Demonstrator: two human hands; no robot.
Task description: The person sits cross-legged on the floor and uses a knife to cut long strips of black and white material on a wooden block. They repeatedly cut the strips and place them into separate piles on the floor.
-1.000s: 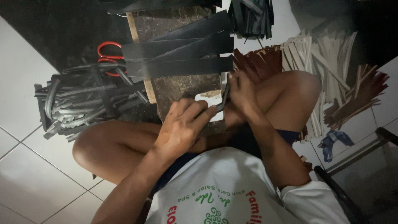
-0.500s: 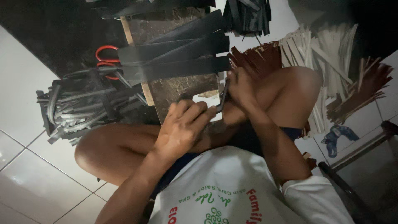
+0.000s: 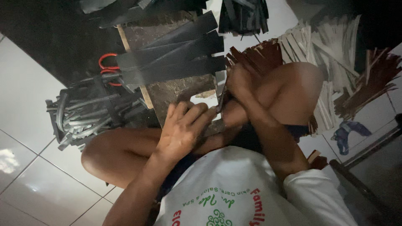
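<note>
1. From the head camera I look down on a person sitting cross-legged on a tiled floor [image 3: 25,138], with a dark board [image 3: 176,90] lying in front of the knees.
2. My left hand [image 3: 182,132] lies flat, palm down, fingers spread and nearly straight. It presses on a pale strip [image 3: 205,100] at the near edge of the board and grips nothing.
3. My right hand [image 3: 238,81] is curled tight around a thin blade [image 3: 220,98], which points down at the pale strip just at 3 o'clock of the left fingertips. It is dim there; I cannot tell whether the tip touches the strip.
4. Three dark strips [image 3: 171,62] lie fanned across the board at 12 o'clock of the left hand, their ends overhanging towards 3 o'clock.
5. Red-handled scissors [image 3: 108,67] sit at 10 o'clock of the board, partly under a heap of dark offcuts [image 3: 88,111] at 9 o'clock.
6. Brown strips [image 3: 255,56] fan out just beyond the right hand at 1 o'clock; pale strips [image 3: 322,46] lie farther out at 2 o'clock.
7. A blue scrap [image 3: 349,132] lies on the floor at 3 o'clock, well apart from both hands.
</note>
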